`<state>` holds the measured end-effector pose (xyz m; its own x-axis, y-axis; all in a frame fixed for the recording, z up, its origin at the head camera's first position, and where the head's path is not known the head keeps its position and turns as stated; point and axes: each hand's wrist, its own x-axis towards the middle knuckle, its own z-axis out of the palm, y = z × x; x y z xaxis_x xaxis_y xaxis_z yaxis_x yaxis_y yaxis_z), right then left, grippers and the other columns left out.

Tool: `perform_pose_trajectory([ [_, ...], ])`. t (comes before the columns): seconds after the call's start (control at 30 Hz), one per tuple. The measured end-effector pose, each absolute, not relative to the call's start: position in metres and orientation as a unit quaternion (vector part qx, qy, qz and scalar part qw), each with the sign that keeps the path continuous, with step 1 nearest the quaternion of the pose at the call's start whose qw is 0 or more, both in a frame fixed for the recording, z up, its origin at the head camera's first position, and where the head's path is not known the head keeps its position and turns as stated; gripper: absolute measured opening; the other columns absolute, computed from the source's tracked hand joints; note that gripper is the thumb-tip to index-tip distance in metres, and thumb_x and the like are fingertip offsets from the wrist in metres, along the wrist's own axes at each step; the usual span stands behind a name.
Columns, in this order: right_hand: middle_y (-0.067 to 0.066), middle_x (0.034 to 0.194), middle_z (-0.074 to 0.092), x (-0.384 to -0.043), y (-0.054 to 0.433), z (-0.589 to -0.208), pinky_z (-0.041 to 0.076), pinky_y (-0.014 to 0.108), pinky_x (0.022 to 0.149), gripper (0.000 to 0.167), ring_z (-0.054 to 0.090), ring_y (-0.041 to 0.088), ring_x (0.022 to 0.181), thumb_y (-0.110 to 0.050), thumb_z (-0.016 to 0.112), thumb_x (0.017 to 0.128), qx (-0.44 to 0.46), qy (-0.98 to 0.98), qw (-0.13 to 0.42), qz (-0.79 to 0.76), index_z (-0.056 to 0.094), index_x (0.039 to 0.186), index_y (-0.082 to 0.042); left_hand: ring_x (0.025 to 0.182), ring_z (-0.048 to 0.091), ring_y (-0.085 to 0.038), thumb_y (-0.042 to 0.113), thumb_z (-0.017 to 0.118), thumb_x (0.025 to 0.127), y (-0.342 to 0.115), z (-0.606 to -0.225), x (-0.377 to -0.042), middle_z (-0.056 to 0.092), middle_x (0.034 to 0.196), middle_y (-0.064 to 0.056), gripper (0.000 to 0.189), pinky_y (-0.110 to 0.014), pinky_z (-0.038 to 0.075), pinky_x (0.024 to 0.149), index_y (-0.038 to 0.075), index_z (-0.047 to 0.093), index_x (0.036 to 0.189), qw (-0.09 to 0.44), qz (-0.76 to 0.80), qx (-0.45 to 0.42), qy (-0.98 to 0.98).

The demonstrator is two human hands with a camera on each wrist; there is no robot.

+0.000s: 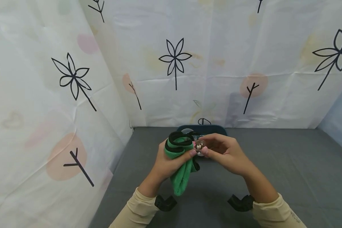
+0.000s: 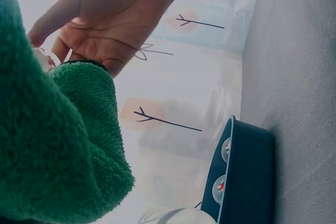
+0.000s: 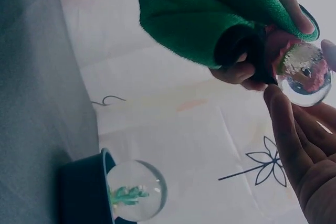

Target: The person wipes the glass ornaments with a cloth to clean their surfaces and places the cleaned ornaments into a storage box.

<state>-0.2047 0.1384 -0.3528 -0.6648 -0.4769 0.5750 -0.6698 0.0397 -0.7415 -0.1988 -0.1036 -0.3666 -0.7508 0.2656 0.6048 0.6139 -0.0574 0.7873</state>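
My left hand [image 1: 166, 165] grips a folded green cloth [image 1: 180, 180] with black edging, bunched around the pink base of a small snow globe [image 1: 199, 145]. In the right wrist view, the clear ball of the snow globe [image 3: 303, 80] shows a pink figure inside. My right hand [image 1: 229, 155] pinches this ball between thumb and fingertips. From the left wrist, the fuzzy cloth [image 2: 68, 145] fills the left side and hides most of the globe. How far the cloth wraps the base cannot be told.
Behind the hands, a dark blue bin [image 1: 216, 129] stands on the grey tabletop [image 1: 288, 167] by the back curtain. Clear globes stick up in it, one with a green plant-like figure [image 3: 128, 195]. Patterned curtain [image 1: 171, 104] encloses the back and sides.
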Motion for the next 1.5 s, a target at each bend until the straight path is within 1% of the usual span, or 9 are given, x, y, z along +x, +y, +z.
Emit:
perform_pose_trajectory([
  [0.23,-0.005,0.120,0.073,-0.206,0.142,-0.352,0.063,0.023,0.086,0.035,0.074,0.009,0.100,0.007,0.071,0.097,0.410,-0.695,0.145,0.572,0.066,0.131,0.006,0.092,0.073,-0.018,0.013,0.088,0.087,-0.106,-0.367,-0.201,0.073,0.110,-0.014,0.044,-0.037,0.065,0.081,0.009,0.067,0.125,0.133,-0.650,-0.303,-0.684],
  [0.4,-0.009,0.118,0.073,-0.209,0.150,-0.349,0.062,0.020,0.082,0.039,0.071,0.008,0.100,0.011,0.074,0.092,0.371,-0.708,0.190,0.570,0.065,0.130,0.009,0.095,0.072,-0.020,0.012,0.090,0.085,-0.108,-0.368,-0.205,0.072,0.110,-0.012,0.048,-0.037,0.065,0.085,0.011,0.066,0.127,0.146,-0.642,-0.296,-0.692],
  [0.6,-0.010,0.115,0.073,-0.220,0.162,-0.353,0.060,0.017,0.086,0.043,0.070,0.004,0.103,0.017,0.077,0.087,0.309,-0.729,0.222,0.570,0.065,0.128,0.008,0.102,0.073,-0.021,0.008,0.093,0.081,-0.112,-0.369,-0.210,0.075,0.114,-0.008,0.057,-0.038,0.064,0.088,0.014,0.065,0.130,0.151,-0.624,-0.295,-0.708],
  [0.73,-0.002,0.115,0.073,-0.232,0.169,-0.357,0.059,0.015,0.086,0.040,0.069,0.001,0.102,0.010,0.080,0.088,0.245,-0.756,0.231,0.561,0.068,0.125,0.003,0.103,0.072,-0.020,0.012,0.094,0.080,-0.113,-0.370,-0.211,0.075,0.117,-0.008,0.062,-0.038,0.063,0.090,0.017,0.064,0.134,0.146,-0.599,-0.297,-0.730],
  [0.9,0.012,0.120,0.072,-0.252,0.176,-0.366,0.057,0.013,0.085,0.037,0.068,0.003,0.104,-0.013,0.084,0.093,0.178,-0.821,0.224,0.494,0.069,0.126,-0.004,0.106,0.070,-0.017,0.017,0.095,0.080,-0.115,-0.372,-0.212,0.073,0.121,-0.008,0.065,-0.038,0.062,0.091,0.020,0.062,0.135,0.139,-0.569,-0.297,-0.754],
  [1.03,0.017,0.124,0.074,-0.269,0.182,-0.375,0.062,0.029,0.086,0.041,0.072,0.025,0.109,-0.026,0.083,0.096,0.138,-0.864,0.202,0.440,0.068,0.129,-0.006,0.110,0.069,-0.016,0.021,0.095,0.079,-0.116,-0.375,-0.213,0.069,0.125,-0.002,0.068,-0.039,0.060,0.095,0.022,0.061,0.137,0.145,-0.539,-0.301,-0.773],
  [1.17,0.023,0.122,0.074,-0.284,0.189,-0.383,0.061,0.053,0.085,0.042,0.073,0.041,0.109,-0.028,0.081,0.097,0.119,-0.886,0.181,0.409,0.068,0.129,-0.005,0.115,0.067,-0.016,0.023,0.096,0.080,-0.117,-0.377,-0.214,0.067,0.129,0.000,0.070,-0.040,0.060,0.098,0.021,0.060,0.139,0.153,-0.511,-0.311,-0.787],
  [1.27,0.024,0.121,0.074,-0.294,0.193,-0.389,0.060,0.057,0.085,0.041,0.073,0.042,0.109,-0.026,0.080,0.097,0.119,-0.898,0.163,0.391,0.068,0.129,-0.004,0.117,0.065,-0.014,0.026,0.096,0.079,-0.118,-0.378,-0.214,0.065,0.130,0.003,0.070,-0.039,0.059,0.100,0.023,0.060,0.139,0.149,-0.482,-0.314,-0.804],
  [1.5,0.023,0.124,0.069,-0.312,0.195,-0.400,0.060,0.057,0.083,0.039,0.071,0.042,0.110,-0.021,0.079,0.098,0.136,-0.914,0.118,0.365,0.068,0.129,0.000,0.114,0.061,-0.011,0.030,0.095,0.079,-0.118,-0.378,-0.212,0.062,0.128,0.006,0.067,-0.037,0.058,0.096,0.024,0.061,0.137,0.121,-0.434,-0.316,-0.835],
])
